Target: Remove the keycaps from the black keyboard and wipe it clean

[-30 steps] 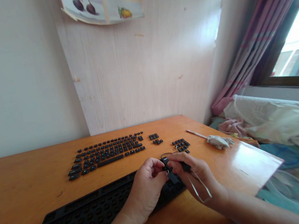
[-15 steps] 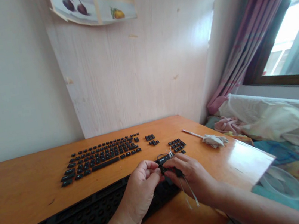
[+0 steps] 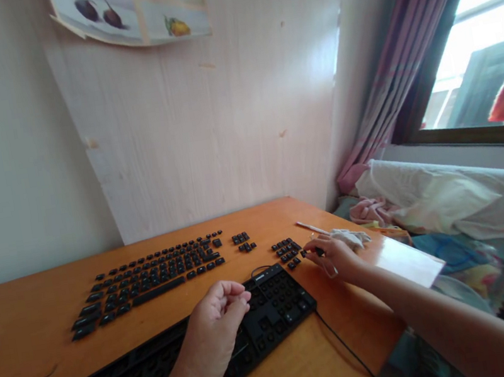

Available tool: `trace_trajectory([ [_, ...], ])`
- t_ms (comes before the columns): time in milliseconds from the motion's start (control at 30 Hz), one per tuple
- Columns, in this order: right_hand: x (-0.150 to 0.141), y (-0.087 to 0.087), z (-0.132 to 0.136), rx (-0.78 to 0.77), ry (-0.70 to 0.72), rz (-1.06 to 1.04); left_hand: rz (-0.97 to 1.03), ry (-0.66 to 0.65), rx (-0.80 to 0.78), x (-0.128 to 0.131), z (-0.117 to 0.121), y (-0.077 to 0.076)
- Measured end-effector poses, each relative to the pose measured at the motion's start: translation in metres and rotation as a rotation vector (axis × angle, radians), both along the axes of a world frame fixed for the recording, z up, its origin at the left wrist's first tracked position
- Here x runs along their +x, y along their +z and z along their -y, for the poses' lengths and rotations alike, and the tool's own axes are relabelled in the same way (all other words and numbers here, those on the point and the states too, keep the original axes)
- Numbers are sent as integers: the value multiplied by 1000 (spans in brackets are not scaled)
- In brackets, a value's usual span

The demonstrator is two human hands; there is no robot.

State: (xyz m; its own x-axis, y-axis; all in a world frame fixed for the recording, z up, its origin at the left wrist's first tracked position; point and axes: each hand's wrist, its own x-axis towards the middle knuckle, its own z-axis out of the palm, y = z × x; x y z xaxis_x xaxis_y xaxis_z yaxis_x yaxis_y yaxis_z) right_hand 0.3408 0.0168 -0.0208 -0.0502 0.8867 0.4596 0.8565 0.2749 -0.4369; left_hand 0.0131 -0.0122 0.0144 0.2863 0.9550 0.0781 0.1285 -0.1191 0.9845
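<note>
Beneath the left hand [image 3: 212,328], whose thumb and fingertips nearly meet, lies the stripped black keyboard [image 3: 274,303]; whether they pinch anything cannot be told. To its right and farther off, the right hand [image 3: 316,253] grips a wire keycap puller [image 3: 330,269], beside a block of loose keycaps [image 3: 286,250] on the surface [image 3: 257,219]. Just beyond that hand rests a crumpled whitish cloth [image 3: 350,238].
</note>
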Motion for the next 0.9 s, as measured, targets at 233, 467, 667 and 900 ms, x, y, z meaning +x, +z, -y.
trace_trajectory([
  [233,1,-13,-6,-16,33,-15,-55,1,-7,-1,-1,-1],
  [467,2,-16,-6,-4,53,37,-76,0,-5,-2,-2,-3],
  [667,-1,-11,-3,-20,84,59,-100,-26,9,-4,-4,-7],
  [900,-2,-10,-2,15,40,72,-103,-42,18,-3,-4,-7],
])
